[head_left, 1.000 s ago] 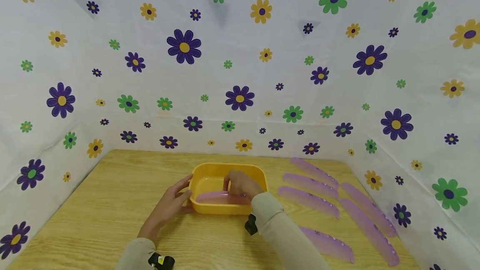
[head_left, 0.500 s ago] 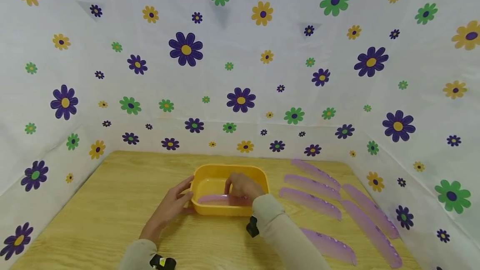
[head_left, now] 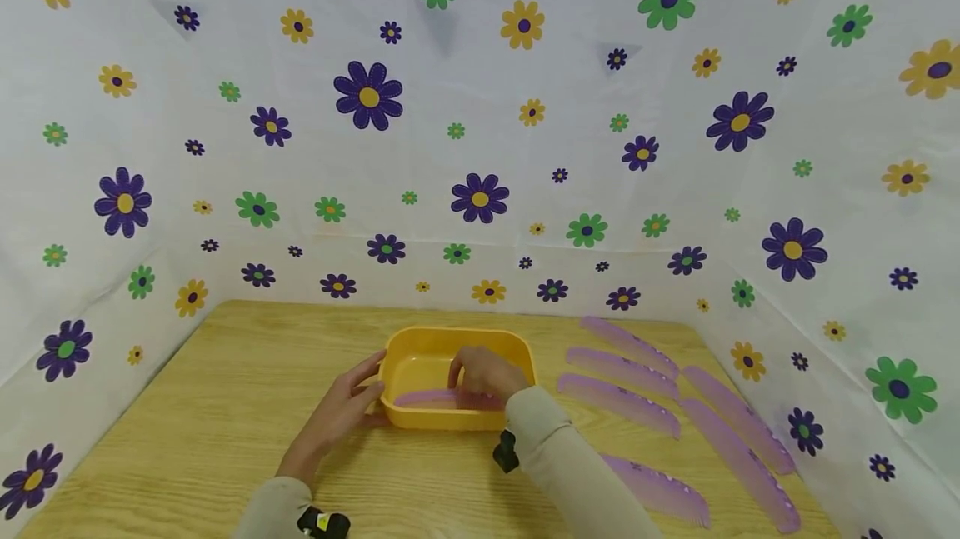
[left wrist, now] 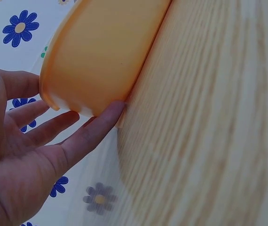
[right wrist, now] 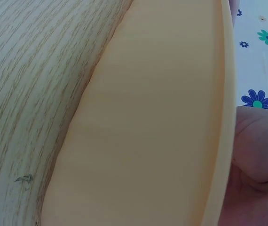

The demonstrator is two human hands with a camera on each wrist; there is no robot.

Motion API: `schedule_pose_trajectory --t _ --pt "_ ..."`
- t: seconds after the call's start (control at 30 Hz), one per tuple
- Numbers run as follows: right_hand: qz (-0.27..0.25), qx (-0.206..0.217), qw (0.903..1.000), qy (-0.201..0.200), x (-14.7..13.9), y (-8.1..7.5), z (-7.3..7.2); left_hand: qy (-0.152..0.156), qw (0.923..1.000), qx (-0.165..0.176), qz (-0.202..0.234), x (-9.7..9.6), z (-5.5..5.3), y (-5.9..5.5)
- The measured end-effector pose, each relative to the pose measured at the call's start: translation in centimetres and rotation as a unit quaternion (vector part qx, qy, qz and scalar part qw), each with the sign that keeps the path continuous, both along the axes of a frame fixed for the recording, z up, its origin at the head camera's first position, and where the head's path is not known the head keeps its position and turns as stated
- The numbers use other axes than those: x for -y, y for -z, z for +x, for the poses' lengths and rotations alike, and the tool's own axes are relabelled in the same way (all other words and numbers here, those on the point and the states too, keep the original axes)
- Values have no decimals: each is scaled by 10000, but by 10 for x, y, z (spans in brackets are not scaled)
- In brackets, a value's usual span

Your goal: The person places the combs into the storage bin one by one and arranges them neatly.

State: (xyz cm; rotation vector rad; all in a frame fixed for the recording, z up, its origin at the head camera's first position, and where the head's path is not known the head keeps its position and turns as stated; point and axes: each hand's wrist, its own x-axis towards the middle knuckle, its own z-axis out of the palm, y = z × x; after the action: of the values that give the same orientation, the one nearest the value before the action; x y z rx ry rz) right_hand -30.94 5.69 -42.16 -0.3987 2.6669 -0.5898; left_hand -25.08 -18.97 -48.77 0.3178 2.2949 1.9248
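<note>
A yellow plastic tub (head_left: 450,420) stands on the wooden table. Inside it, along the near wall, lies a translucent lilac comb (head_left: 422,398). My right hand (head_left: 487,372) reaches over the tub with bent fingers and pinches the comb near its right part; the fingertips are partly hidden. My left hand (head_left: 345,406) touches the tub's left end. In the left wrist view, its fairly straight, spread fingers (left wrist: 94,134) rest against the end wall, from the rim to the bottom edge. The right wrist view shows mostly the tub's outer wall (right wrist: 148,117), hiding the comb.
Several more lilac combs lie to the right of the tub, among them a comb (head_left: 618,401) beside it and a comb (head_left: 660,489) near the right forearm. Flower-printed white sheeting (head_left: 480,147) walls in the table (head_left: 225,406) at the back and sides.
In the tub, the comb has tipped over, so that its toothed face shows less and its body looks narrower. Both hands stay nearly in place.
</note>
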Motion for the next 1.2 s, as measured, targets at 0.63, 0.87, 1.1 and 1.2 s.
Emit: schedule_pose_trajectory --t 0.63,0.87,1.1,1.2 --pt "-92 -474 9946 -917 -16 -25 -5 -72 10000 33 -17 0 -1 1" --pt "-150 -576 9948 -832 -33 -35 2 -109 9999 38 37 0 -2 1" --pt "-215 -606 9963 -571 -58 -42 8 -141 9999 24 -53 -1 -2 1" --pt "-226 -750 9955 -542 -71 -43 11 -142 9999 20 -95 -1 -1 1"
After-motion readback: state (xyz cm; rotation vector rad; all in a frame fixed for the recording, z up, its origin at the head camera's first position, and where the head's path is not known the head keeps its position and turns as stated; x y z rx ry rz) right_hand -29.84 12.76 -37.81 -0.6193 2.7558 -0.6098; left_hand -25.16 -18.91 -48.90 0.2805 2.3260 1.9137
